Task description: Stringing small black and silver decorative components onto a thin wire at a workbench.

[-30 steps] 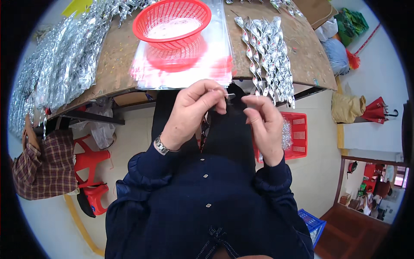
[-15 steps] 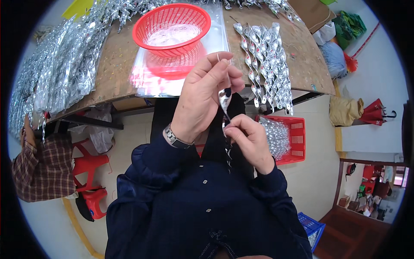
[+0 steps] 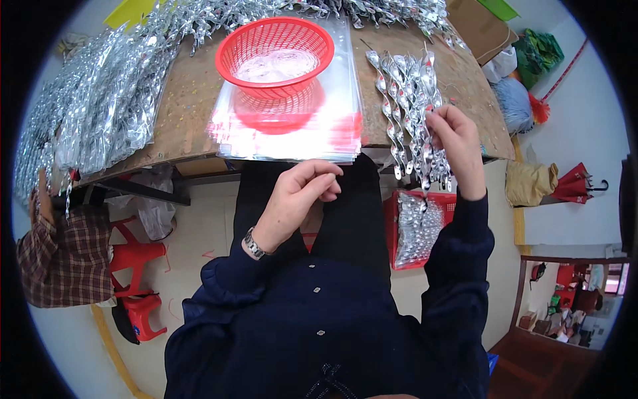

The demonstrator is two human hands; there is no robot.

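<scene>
My right hand (image 3: 457, 139) is over a row of twisted silver strips (image 3: 400, 100) on the table's right side. Its thumb and fingers pinch the upper part of one shiny silver spiral strip (image 3: 426, 174), which hangs down over the front edge. Lower and to the left, just in front of a stack of clear plastic sleeves (image 3: 286, 143), my left hand (image 3: 292, 203) has its fingers curled and the thumb pressed to them. Whatever may be between those fingers is hidden. A red plastic basket (image 3: 276, 86) with clear, shiny pieces in it stands on the sleeves.
Silver tinsel-like bundles (image 3: 109, 100) cover the table's left and back. Below the right edge, a red crate (image 3: 422, 256) holds more silver pieces. Red stools (image 3: 136, 256) and a person in a checked garment (image 3: 73, 256) are at the left. A red umbrella (image 3: 577, 183) hangs on the right.
My right hand has moved up and right from beside my left hand, taking the silver spiral strip to the row. My left hand has let go of the strip and lowered.
</scene>
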